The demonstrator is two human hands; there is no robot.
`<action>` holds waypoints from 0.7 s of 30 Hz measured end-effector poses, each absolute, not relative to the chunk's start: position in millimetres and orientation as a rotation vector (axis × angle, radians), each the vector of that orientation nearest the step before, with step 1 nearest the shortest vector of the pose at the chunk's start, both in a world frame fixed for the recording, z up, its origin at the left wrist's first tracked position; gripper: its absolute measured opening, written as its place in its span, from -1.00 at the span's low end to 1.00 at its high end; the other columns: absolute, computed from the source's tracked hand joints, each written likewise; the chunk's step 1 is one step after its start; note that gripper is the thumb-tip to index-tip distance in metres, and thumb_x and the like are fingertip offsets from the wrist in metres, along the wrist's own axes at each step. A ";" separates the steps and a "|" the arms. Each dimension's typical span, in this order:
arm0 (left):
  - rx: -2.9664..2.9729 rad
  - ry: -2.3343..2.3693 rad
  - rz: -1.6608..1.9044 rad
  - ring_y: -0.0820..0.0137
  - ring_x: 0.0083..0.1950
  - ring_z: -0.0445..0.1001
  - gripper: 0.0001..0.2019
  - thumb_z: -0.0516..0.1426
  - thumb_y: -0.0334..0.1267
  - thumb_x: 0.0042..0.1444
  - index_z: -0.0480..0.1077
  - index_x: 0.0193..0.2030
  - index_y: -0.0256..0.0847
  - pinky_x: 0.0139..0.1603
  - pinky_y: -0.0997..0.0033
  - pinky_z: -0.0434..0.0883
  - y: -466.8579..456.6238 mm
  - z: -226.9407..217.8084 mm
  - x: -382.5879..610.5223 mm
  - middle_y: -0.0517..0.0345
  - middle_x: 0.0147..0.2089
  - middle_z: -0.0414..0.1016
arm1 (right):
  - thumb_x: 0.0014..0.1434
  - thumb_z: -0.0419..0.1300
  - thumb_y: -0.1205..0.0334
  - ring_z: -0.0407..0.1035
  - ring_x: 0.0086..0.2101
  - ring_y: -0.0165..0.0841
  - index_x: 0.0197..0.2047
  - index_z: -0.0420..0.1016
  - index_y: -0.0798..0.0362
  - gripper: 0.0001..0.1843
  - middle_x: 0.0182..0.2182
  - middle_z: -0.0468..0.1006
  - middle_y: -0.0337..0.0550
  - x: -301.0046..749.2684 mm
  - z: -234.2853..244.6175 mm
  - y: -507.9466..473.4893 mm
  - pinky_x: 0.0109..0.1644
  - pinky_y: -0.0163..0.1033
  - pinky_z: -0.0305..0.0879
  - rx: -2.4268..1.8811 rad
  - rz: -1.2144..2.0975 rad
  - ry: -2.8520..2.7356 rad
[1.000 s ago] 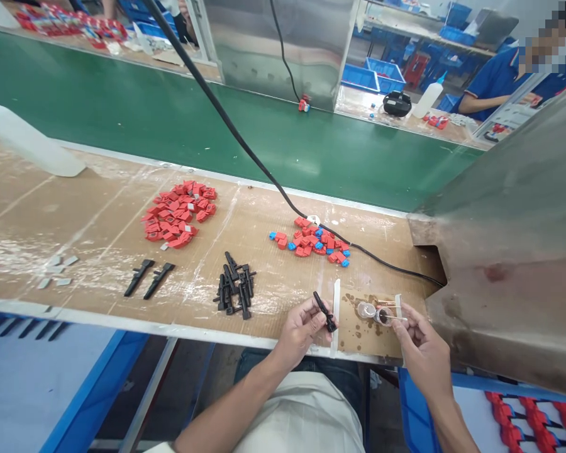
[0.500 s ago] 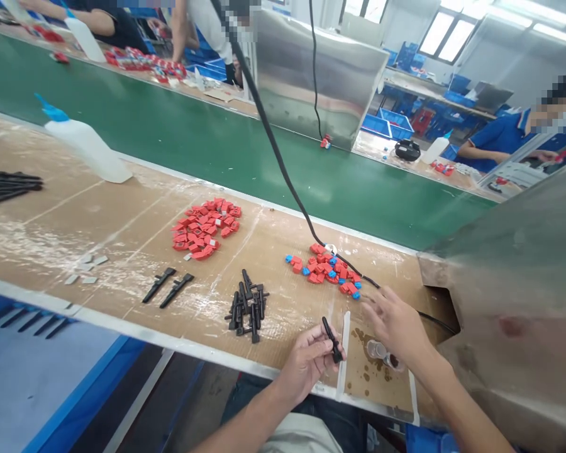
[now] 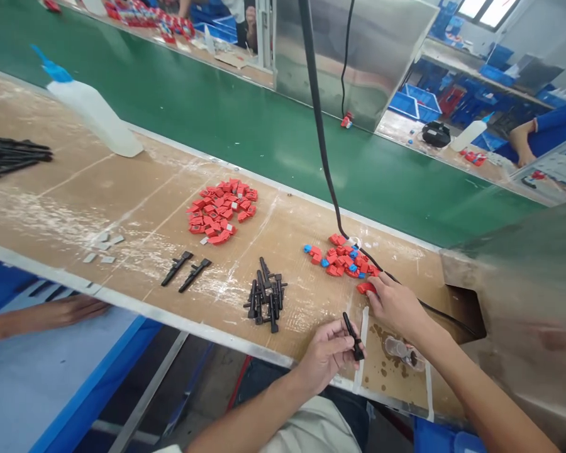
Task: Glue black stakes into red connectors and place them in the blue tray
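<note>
My left hand (image 3: 330,353) pinches a black stick-shaped plastic part (image 3: 353,336) above the front edge of the workbench. With the fingertips of my right hand (image 3: 396,305) I grip a small red plastic part (image 3: 366,287), just in front of a heap of red and blue parts (image 3: 342,259). A pile of similar black parts (image 3: 266,296) lies to the left of my left hand. Farther left are a pair of black parts (image 3: 193,274) and a larger heap of red parts (image 3: 221,211). Two small clear cups (image 3: 396,346) are below my right wrist.
A black cable (image 3: 321,138) hangs down to the bench and runs behind my right hand. A white bottle with a blue nozzle (image 3: 94,116) leans at left. Beyond the bench lies a green conveyor belt (image 3: 245,138). Another person's hand (image 3: 82,308) is over a blue bin at lower left.
My right hand has closed on a red part beside the heap. The left hand keeps the black part. The view has shifted, and another person's arm has appeared at lower left.
</note>
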State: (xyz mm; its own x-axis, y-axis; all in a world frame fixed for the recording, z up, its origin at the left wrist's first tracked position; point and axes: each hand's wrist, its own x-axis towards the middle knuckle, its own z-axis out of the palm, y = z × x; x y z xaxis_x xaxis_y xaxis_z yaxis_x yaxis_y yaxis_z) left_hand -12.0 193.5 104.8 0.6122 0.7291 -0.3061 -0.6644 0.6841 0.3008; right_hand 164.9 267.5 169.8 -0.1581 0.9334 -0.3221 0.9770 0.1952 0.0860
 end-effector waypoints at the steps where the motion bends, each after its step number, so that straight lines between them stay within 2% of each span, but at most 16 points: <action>1: 0.164 0.422 0.805 0.40 -0.39 0.53 -0.65 0.43 -0.18 -0.12 0.43 -0.30 -0.29 -0.48 0.55 0.39 193.3 104.8 -12.4 0.11 -0.39 0.52 | 0.39 0.02 0.27 0.49 -0.12 -0.19 0.13 0.45 0.13 -0.67 0.02 0.51 0.11 164.0 170.6 268.6 -0.12 -0.21 0.31 1.797 -0.228 2.173; 3: 0.167 0.414 0.803 0.40 -0.38 0.53 -0.65 0.42 -0.18 -0.11 0.43 -0.30 -0.29 -0.48 0.55 0.38 193.2 104.8 -13.1 0.11 -0.39 0.51 | 0.35 0.07 0.30 0.49 -0.14 -0.19 0.11 0.46 0.14 -0.68 -0.01 0.51 0.09 162.0 171.3 271.0 -0.12 -0.22 0.30 1.780 -0.280 2.180; 8: 0.163 0.415 0.799 0.38 -0.38 0.54 -0.65 0.42 -0.17 -0.12 0.43 -0.28 -0.30 -0.47 0.53 0.38 194.1 104.3 -14.0 0.11 -0.39 0.50 | 0.22 0.14 0.40 0.47 -0.17 -0.19 -0.10 0.51 0.15 -0.80 -0.11 0.52 0.09 163.6 170.9 274.4 -0.09 -0.20 0.28 1.844 -0.430 2.193; 10: 0.164 0.418 0.799 0.38 -0.38 0.54 -0.64 0.42 -0.17 -0.12 0.43 -0.28 -0.30 -0.47 0.52 0.38 194.2 104.3 -14.0 0.11 -0.39 0.50 | 0.18 0.16 0.38 0.47 -0.20 -0.20 -0.12 0.49 0.14 -0.82 -0.15 0.54 0.06 167.9 175.1 274.0 -0.12 -0.20 0.29 1.937 -0.501 2.172; 12: 0.170 0.424 0.798 0.38 -0.38 0.53 -0.64 0.42 -0.16 -0.12 0.43 -0.28 -0.30 -0.47 0.52 0.39 193.9 104.7 -13.9 0.10 -0.39 0.51 | 0.18 0.16 0.29 0.45 -0.30 -0.26 -0.16 0.46 0.10 -0.85 -0.28 0.55 -0.07 172.7 184.6 271.2 -0.22 -0.23 0.31 2.005 -0.622 2.142; 13: 0.173 0.428 0.796 0.39 -0.38 0.53 -0.64 0.43 -0.16 -0.12 0.43 -0.28 -0.30 -0.47 0.52 0.39 193.8 105.0 -14.0 0.10 -0.39 0.52 | 0.19 0.17 0.21 0.44 -0.35 -0.30 -0.17 0.45 0.08 -0.84 -0.34 0.54 -0.13 174.7 191.1 268.5 -0.27 -0.25 0.31 2.050 -0.785 2.133; 15: 0.179 0.434 0.792 0.39 -0.38 0.53 -0.64 0.43 -0.16 -0.12 0.43 -0.29 -0.30 -0.48 0.53 0.38 193.6 105.9 -14.4 0.09 -0.39 0.52 | 0.16 0.24 0.01 0.38 -0.42 -0.35 -0.21 0.41 0.05 -0.71 -0.39 0.49 -0.21 176.7 205.4 259.4 -0.37 -0.29 0.30 2.147 -1.325 2.074; 18: 0.168 0.441 0.784 0.41 -0.38 0.54 -0.62 0.44 -0.17 -0.14 0.43 -0.29 -0.30 -0.50 0.58 0.34 193.3 107.3 -16.2 0.09 -0.39 0.53 | -0.01 0.41 -0.17 0.21 -0.51 -0.45 -0.22 0.39 0.02 -0.49 -0.41 0.41 -0.27 174.9 221.2 237.5 -0.51 -0.35 0.18 2.225 -2.151 1.804; 21: 0.143 0.443 0.783 0.43 -0.37 0.55 -0.62 0.45 -0.18 -0.14 0.44 -0.26 -0.30 -0.50 0.61 0.31 192.9 107.5 -18.3 0.11 -0.39 0.53 | -0.03 0.46 -0.19 0.16 -0.55 -0.48 -0.06 0.44 -0.03 -0.41 -0.42 0.40 -0.29 171.8 222.9 212.1 -0.57 -0.39 0.11 2.353 -2.336 1.685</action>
State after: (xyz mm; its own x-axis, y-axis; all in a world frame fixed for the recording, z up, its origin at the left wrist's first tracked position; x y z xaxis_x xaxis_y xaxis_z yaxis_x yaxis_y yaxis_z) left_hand -18.3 192.9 107.5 0.6223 0.7087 -0.3323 -0.6495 0.7045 0.2861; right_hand 171.8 212.1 222.9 -0.1021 0.8697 -0.4829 0.1836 -0.4606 -0.8684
